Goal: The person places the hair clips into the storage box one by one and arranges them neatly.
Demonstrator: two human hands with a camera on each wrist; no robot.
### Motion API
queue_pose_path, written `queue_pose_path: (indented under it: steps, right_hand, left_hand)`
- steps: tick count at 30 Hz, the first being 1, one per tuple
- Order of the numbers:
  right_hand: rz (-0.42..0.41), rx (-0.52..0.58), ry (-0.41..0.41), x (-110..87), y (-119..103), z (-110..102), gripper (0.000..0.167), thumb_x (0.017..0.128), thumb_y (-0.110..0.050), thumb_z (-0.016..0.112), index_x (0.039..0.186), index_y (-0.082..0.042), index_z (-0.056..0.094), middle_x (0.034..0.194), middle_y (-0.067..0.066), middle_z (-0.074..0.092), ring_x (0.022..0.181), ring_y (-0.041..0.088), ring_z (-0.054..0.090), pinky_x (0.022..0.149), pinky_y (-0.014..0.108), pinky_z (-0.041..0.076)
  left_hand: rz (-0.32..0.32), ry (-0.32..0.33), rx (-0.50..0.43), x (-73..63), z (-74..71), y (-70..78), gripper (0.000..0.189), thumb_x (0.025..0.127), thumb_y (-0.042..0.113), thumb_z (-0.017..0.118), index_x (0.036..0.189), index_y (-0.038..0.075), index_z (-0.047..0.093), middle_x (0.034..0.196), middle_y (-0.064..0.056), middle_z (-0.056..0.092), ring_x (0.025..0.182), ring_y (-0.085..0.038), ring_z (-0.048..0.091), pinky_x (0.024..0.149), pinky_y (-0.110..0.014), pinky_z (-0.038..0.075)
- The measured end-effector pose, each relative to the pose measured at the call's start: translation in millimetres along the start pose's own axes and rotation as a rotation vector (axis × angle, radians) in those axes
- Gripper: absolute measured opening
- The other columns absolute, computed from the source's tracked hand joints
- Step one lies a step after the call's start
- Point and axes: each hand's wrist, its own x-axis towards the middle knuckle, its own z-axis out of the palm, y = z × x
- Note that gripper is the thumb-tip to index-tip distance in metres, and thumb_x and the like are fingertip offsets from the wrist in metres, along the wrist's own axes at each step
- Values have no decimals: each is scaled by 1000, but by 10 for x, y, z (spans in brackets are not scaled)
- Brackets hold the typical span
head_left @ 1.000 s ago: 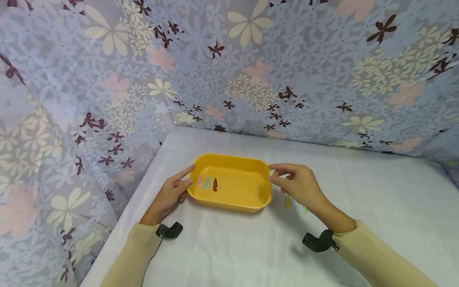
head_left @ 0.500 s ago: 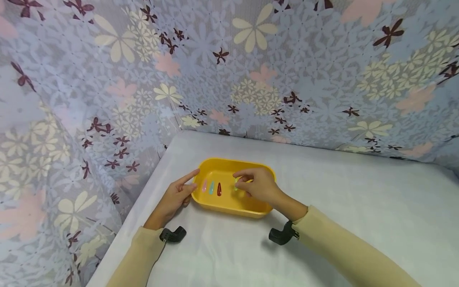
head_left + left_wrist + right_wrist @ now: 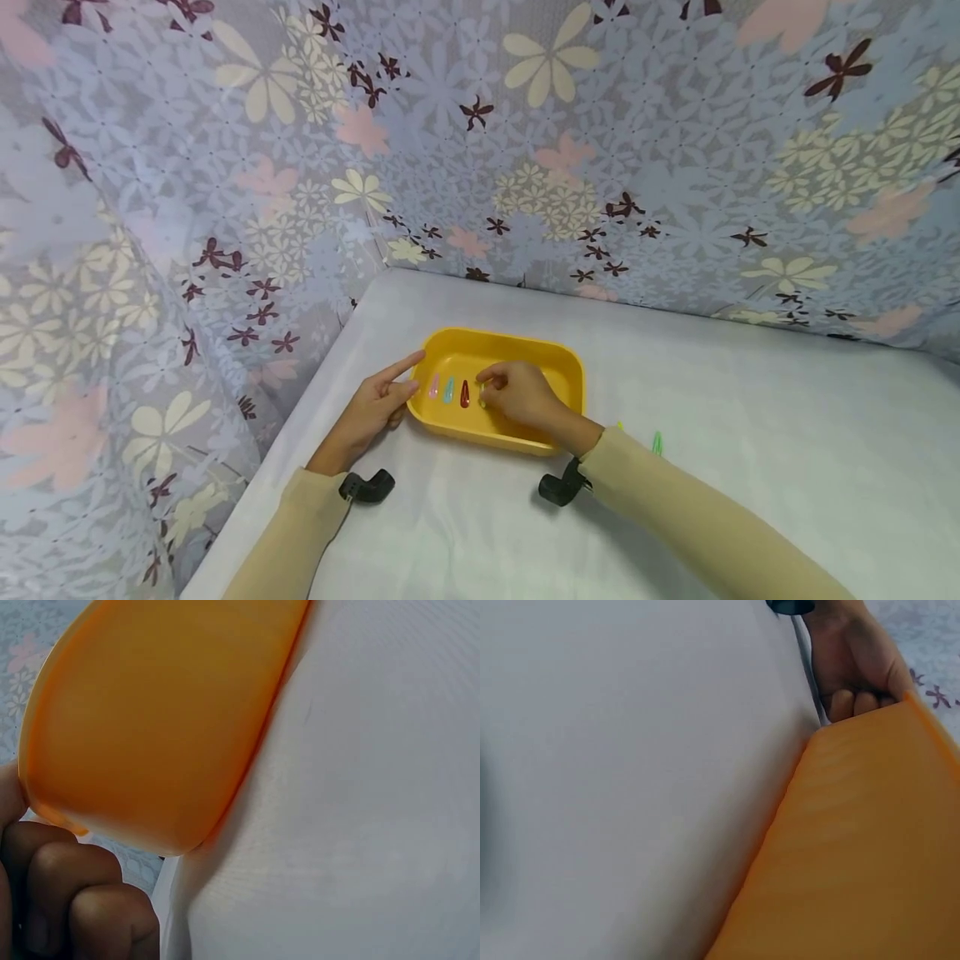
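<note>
A yellow plastic tray [image 3: 480, 437] stands on the white-covered table. Inside, toward its left end, a pink hair clip [image 3: 433, 387], a light blue hair clip [image 3: 448, 390] and a dark red hair clip [image 3: 465, 394] lie side by side. My right hand [image 3: 525, 394] reaches over the tray and pinches a yellow-green hair clip [image 3: 482, 397] just right of the red one; fingers partly cover it. My left hand [image 3: 371, 410] holds the tray's left end, thumb and index finger at the rim. Its other fingers [image 3: 112, 919] are curled beside the outer wall.
Right of the tray, a green hair clip [image 3: 657, 443] lies on the white cloth [image 3: 750, 417]. A yellow hair clip [image 3: 620, 425] is mostly hidden by my right sleeve. Flowered fabric [image 3: 450, 167] hangs behind and to the left. Both wrists carry black camera mounts [image 3: 367, 486].
My right hand has carried the yellow-green clip from beyond the tray's right rim leftward into the tray, beside the red clip. The left hand stays at the rim; the head view has shifted slightly.
</note>
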Motion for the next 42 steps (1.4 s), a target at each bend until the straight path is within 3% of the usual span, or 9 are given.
queue_pose_path:
  steps: [5, 11, 24, 31, 36, 39, 42]
  right_hand:
    - [-37, -70, -3, 46, -19, 32, 17, 89, -9, 79, 105, -5, 79, 81, -2, 66, 74, 15, 56, 68, 27, 47]
    - [-21, -116, 20, 13, -28, 41, 17, 87, -5, 79, 104, -5, 79, 80, -1, 65, 75, 16, 54, 66, 27, 46]
    - [-67, -128, 62, -59, -66, -13, 19, 89, -4, 75, 108, -7, 78, 78, -3, 64, 67, 14, 52, 60, 25, 41]
    - [-89, 23, 87, -292, -239, -242, 19, 94, -13, 76, 113, -11, 77, 85, -4, 66, 66, 17, 52, 55, 26, 41]
    - [-154, 164, 74, -619, -335, -496, 18, 94, -15, 76, 112, -18, 78, 91, -3, 69, 56, 16, 46, 50, 25, 39]
    - [-172, 160, 115, -816, -304, -710, 19, 94, -17, 76, 113, -19, 78, 94, -1, 71, 51, 16, 43, 46, 26, 35]
    - [-153, 103, 200, -929, -128, -927, 20, 95, -22, 76, 115, -18, 78, 98, 0, 70, 53, 17, 48, 46, 27, 38]
  left_hand:
    - [-6, 23, 33, 1, -6, 26, 53, 105, 21, 61, 156, 16, 46, 58, 0, 43, 50, -13, 37, 50, -23, 35]
    - [-21, 17, 12, 7, 5, 15, 53, 105, 19, 61, 156, 17, 46, 59, 0, 43, 51, -13, 37, 51, -23, 36]
    - [-22, 13, 13, 15, 3, 5, 53, 105, 22, 62, 156, 18, 46, 58, 0, 43, 51, -14, 36, 50, -23, 34]
    - [-18, 11, 15, 6, -1, 6, 54, 105, 22, 61, 156, 17, 45, 58, 0, 43, 50, -14, 37, 50, -23, 35]
    - [-16, 8, 13, 8, 15, 6, 54, 105, 21, 61, 156, 16, 45, 58, -1, 44, 51, -15, 37, 50, -23, 36]
    - [-22, 11, 21, 9, 23, 16, 54, 105, 23, 62, 156, 17, 45, 59, -1, 44, 51, -16, 38, 51, -24, 37]
    - [-27, 23, 28, 3, 19, 21, 54, 104, 24, 62, 156, 18, 46, 60, -1, 43, 52, -16, 37, 51, -24, 38]
